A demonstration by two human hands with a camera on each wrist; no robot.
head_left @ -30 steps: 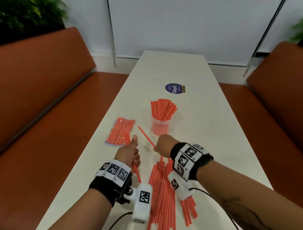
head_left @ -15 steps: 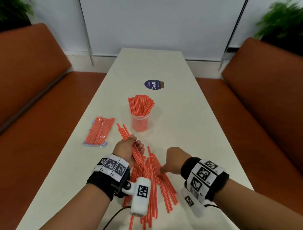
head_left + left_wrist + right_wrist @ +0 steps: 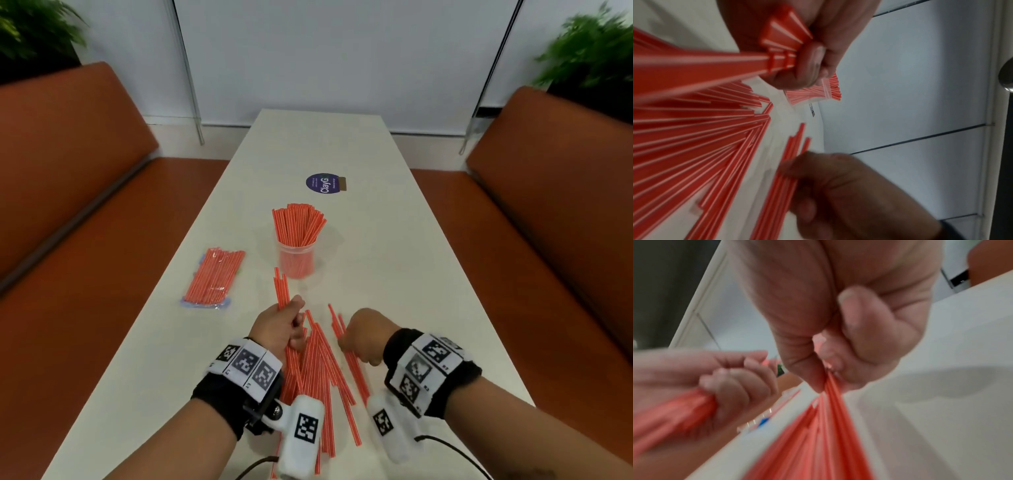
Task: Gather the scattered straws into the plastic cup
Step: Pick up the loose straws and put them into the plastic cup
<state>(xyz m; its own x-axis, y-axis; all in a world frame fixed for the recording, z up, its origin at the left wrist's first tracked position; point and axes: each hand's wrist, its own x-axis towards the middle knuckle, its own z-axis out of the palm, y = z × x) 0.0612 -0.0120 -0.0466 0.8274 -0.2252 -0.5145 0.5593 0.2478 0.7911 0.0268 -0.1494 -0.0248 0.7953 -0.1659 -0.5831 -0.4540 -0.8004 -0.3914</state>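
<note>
A clear plastic cup (image 3: 296, 261) stands mid-table, packed with upright red straws (image 3: 298, 224). Loose red straws (image 3: 317, 373) lie fanned on the white table (image 3: 394, 274) near its front edge. My left hand (image 3: 279, 325) grips a small bundle of straws (image 3: 281, 286), their tips pointing toward the cup; the left wrist view shows the fingers (image 3: 809, 61) wrapped round that bundle (image 3: 715, 65). My right hand (image 3: 363, 337) pinches a few straws (image 3: 833, 402) from the pile's right side, thumb and fingers (image 3: 857, 331) closed on them.
A sealed clear bag of red straws (image 3: 215, 278) lies left of the cup. A round purple sticker (image 3: 322, 183) sits farther back. Orange benches (image 3: 68, 212) flank the table on both sides, with green plants (image 3: 589, 58) in the back corners.
The right hand came back from near the cup, dropped onto the pile and now pinches straws there. The left hand lowered its bundle toward the pile. The camera view shifted.
</note>
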